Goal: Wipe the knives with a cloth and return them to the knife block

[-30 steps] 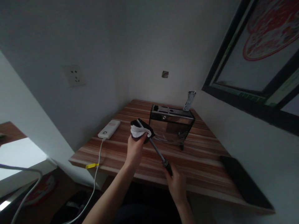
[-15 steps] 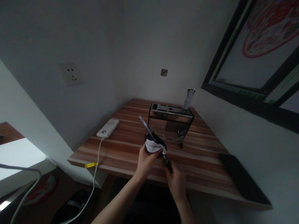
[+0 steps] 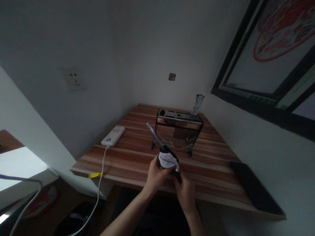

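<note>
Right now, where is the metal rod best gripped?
By its black handle at the near end, from the person's side, where the right hand grips. The metal rod is thin and slants away; the left hand holds a cloth round it.

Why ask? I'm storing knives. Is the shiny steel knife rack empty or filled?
Empty, as far as shows: nothing sticks up from the slots of the shiny steel knife rack.

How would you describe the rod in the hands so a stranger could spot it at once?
Over the striped wooden table in the corner, before the shiny metal knife holder, a thin metal rod slants up to the left. The right hand grips its black handle and the left hand wraps a white cloth round its lower part; unlike its neighbours, it is held above the table.
</note>
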The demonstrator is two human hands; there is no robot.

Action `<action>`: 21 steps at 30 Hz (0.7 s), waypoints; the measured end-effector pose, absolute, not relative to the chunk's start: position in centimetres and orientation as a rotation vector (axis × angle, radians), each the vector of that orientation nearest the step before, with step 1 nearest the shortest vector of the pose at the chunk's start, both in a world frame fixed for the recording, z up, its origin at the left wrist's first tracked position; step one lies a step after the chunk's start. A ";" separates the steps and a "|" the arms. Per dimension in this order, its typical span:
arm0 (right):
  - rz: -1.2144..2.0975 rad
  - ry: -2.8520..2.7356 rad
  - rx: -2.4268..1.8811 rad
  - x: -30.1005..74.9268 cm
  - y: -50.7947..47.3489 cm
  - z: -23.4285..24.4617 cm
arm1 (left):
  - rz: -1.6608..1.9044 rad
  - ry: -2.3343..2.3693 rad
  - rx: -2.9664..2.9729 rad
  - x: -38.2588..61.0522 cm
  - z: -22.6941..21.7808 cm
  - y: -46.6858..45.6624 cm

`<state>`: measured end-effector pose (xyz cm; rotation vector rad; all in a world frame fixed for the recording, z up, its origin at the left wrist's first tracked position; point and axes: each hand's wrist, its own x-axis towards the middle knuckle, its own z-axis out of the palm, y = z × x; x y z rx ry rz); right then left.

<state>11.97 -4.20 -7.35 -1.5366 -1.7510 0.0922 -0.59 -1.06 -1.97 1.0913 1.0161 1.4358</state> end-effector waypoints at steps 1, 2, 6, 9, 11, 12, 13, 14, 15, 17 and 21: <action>0.100 -1.756 -1.538 12.0 -4.2 -7.3 | 1.432 1.003 1.100 -0.6 -2.1 -1.0; 0.106 -1.759 -1.544 12.0 -4.2 -7.2 | 1.425 0.989 1.106 -0.7 -2.2 -1.0; 0.105 -1.771 -1.579 11.9 -4.3 -7.3 | 1.412 0.979 1.111 -0.8 -2.4 -0.9; 0.110 -1.784 -1.584 11.9 -4.3 -7.5 | 1.448 0.981 1.106 -0.9 -2.4 -1.2; 0.118 -1.792 -1.578 12.0 -4.2 -7.6 | 1.467 0.978 1.100 -0.9 -2.3 -1.3; 0.123 -1.794 -1.575 12.0 -4.2 -7.6 | 1.472 0.979 1.096 -0.9 -2.2 -1.3; 0.127 -1.795 -1.572 12.0 -4.2 -7.6 | 1.474 0.979 1.091 -0.9 -2.2 -1.4; 0.130 -1.795 -1.569 12.0 -4.2 -7.6 | 1.479 0.976 1.086 -1.0 -2.1 -1.3; 0.135 -1.796 -1.565 12.0 -4.1 -7.6 | 1.484 0.972 1.081 -1.0 -2.1 -1.3; 0.136 -1.799 -1.557 11.9 -4.1 -7.6 | 1.497 0.964 1.074 -1.3 -1.9 -1.1; 0.117 -1.790 -1.543 11.7 -4.1 -7.5 | 1.534 0.990 1.047 -2.0 -1.2 -0.6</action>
